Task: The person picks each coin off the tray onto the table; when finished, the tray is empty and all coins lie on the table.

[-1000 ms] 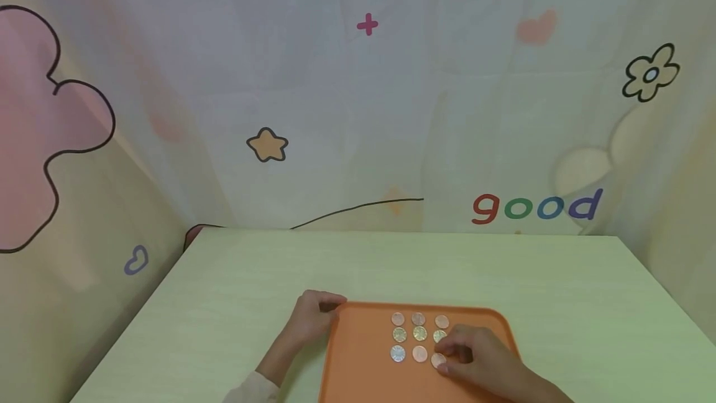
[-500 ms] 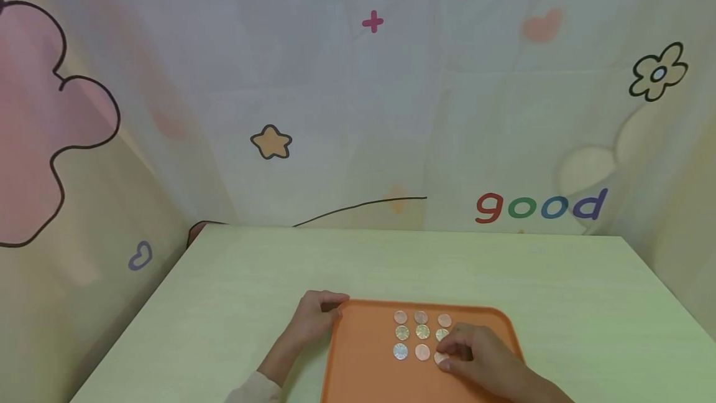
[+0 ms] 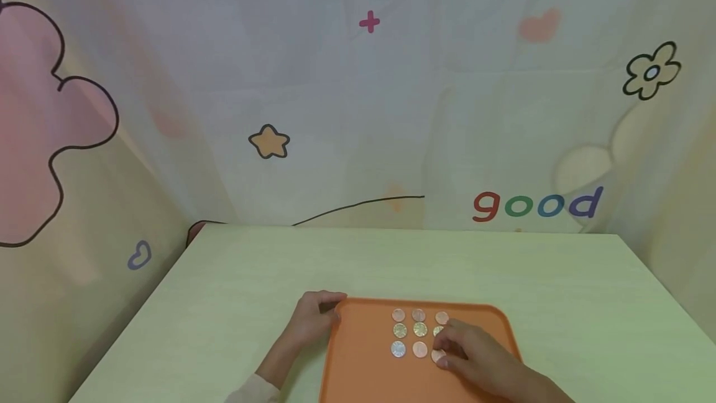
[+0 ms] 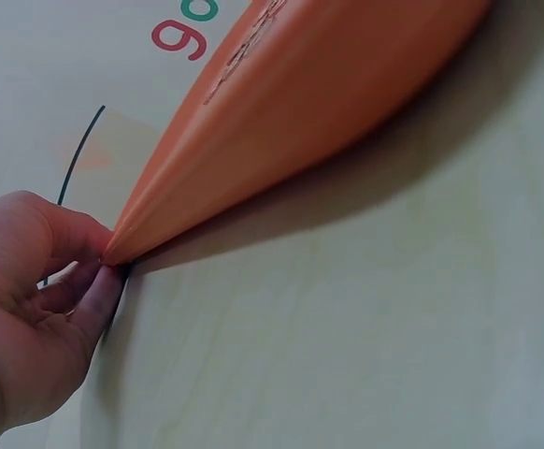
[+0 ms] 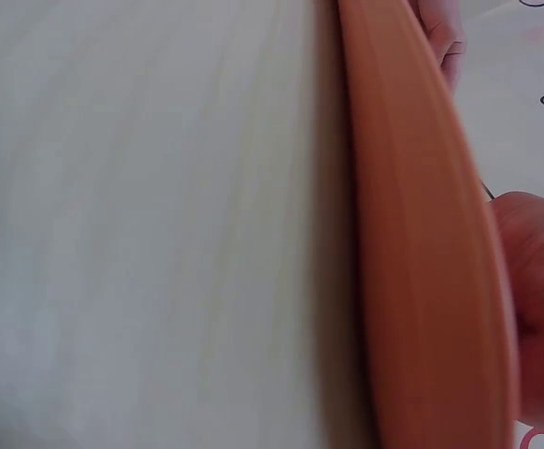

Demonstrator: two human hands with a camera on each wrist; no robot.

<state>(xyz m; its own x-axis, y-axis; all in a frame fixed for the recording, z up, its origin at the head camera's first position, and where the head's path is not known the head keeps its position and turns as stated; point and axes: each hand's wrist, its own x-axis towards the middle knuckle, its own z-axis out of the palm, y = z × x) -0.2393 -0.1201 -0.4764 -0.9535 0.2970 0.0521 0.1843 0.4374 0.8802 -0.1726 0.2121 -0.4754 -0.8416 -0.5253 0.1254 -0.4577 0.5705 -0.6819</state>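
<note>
An orange tray (image 3: 360, 369) lies on the table, bearing several coins in three rows. The top row is coppery, the middle golden; a silver coin (image 3: 398, 349) and a coppery coin (image 3: 420, 349) stand in the near row. My right hand (image 3: 481, 353) has thumb and fingertips on the pale coppery coin (image 3: 438, 356) at that row's right end, partly covering it and the golden coin (image 3: 439, 331) behind. My left hand (image 3: 313, 316) pinches the tray's far left corner, also visible in the left wrist view, where the tray rim (image 4: 160, 206) meets the fingertips. The right wrist view shows the tray's side wall (image 5: 422, 206).
The pale table (image 3: 252, 266) extends around the tray on the left, far and right sides. Behind it hangs a printed curtain (image 3: 335, 92) with a star, a flower and the word "good".
The head view shifts slightly. My right hand has turned a little to the left, its fingers still at the same coin. My left hand stays at the tray corner.
</note>
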